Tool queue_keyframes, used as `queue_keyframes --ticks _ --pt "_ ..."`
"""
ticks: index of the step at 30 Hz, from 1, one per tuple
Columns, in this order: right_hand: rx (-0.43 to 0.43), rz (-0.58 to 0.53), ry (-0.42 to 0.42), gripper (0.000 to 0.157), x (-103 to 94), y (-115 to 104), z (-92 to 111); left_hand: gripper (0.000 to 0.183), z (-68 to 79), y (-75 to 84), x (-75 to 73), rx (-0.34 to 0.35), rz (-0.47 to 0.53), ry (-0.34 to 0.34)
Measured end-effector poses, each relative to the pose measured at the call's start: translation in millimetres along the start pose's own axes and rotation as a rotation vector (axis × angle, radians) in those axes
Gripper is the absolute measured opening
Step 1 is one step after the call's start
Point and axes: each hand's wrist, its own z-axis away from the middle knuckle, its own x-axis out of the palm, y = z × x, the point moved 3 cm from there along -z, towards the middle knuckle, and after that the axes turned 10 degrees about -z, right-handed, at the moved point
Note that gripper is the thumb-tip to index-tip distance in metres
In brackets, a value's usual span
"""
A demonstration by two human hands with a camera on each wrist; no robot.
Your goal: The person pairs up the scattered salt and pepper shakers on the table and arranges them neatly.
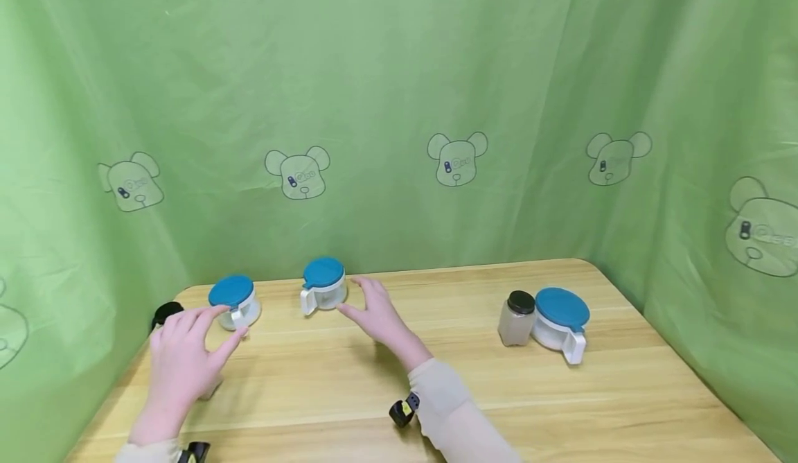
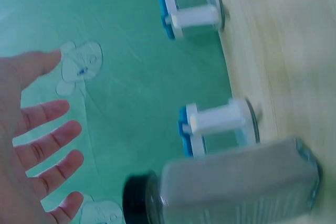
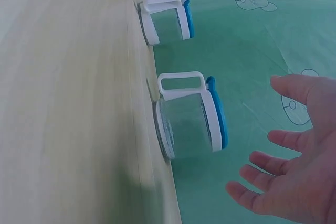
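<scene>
My left hand [image 1: 183, 359] is held over the left part of the table, fingers spread and nothing in the grasp. It covers most of a tall clear jar [image 2: 236, 182] with a black lid [image 1: 167, 312]. Just beyond the fingertips stands a glass pot [image 1: 240, 309] with a blue lid and white handle. My right hand [image 1: 380, 317] reaches toward a second such pot [image 1: 329, 293], thumb and fingers parted at its right side. In the right wrist view a gap separates that pot [image 3: 186, 121] from the relaxed fingers [image 3: 283, 139].
On the right of the wooden table [image 1: 349, 359] a black-lidded jar [image 1: 516, 326] stands beside a wider blue-lidded pot [image 1: 551, 331] with a white handle. A green curtain [image 1: 386, 68] with bear-head outlines hangs along the table's back and sides.
</scene>
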Motion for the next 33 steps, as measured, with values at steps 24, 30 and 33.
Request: queue_keyframes --ticks 24,30,33 --pt "0.009 0.027 -0.017 0.069 30.1 4.5 -21.6 0.064 10.0 -53.3 7.3 -0.090 -0.030 -0.200" --pt "0.031 0.037 -0.013 0.067 38.4 5.4 -25.9 0.067 20.1 -60.6 7.2 -0.127 -0.028 -0.222" --pt "0.034 0.047 -0.009 0.066 44.3 5.9 -27.1 0.068 25.6 -64.4 8.1 -0.147 -0.034 -0.240"
